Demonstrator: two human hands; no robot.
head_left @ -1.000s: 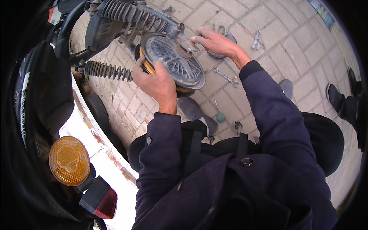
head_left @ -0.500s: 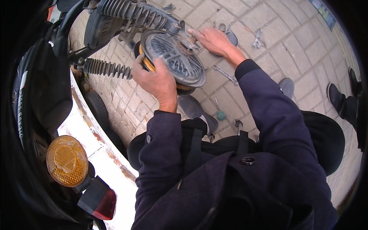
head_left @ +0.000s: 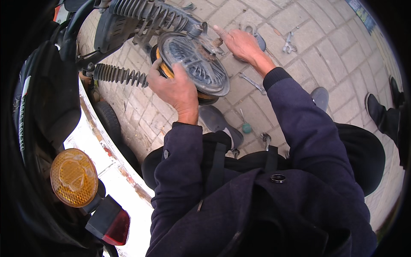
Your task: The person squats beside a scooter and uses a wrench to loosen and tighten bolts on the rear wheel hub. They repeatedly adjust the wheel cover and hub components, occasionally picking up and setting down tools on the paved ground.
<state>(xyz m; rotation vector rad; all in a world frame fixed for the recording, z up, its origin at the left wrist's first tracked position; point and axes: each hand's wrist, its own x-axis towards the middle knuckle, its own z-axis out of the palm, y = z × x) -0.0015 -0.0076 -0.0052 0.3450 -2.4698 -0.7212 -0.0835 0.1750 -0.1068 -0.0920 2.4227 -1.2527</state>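
Observation:
A dusty grey wheel hub (head_left: 190,62) with a yellow-edged rim lies tilted under the rear of a motorbike or scooter, with no tyre on it. My left hand (head_left: 174,88) is closed on its near left edge, thumb on the upper face and fingers over the rim. Beside the rusty axle end (head_left: 218,42), at the hub's far side, is my right hand (head_left: 244,45). Its index finger is stretched out, while its thumb and lower fingers are partly hidden. A coil-spring shock absorber (head_left: 150,13) reaches down to the hub; a second spring (head_left: 120,76) hangs at the left.
On the paving lie a spanner (head_left: 252,83), more metal tools (head_left: 289,45) and a green-handled screwdriver (head_left: 246,127). An orange reflector (head_left: 74,177) and a red tail light (head_left: 115,227) stick out at lower left. Another person's shoe (head_left: 376,110) is at the far right.
My right hand has shifted slightly up and to the right, off the hub's centre, where the rusty middle and axle end now show more. My left hand stays on the rim.

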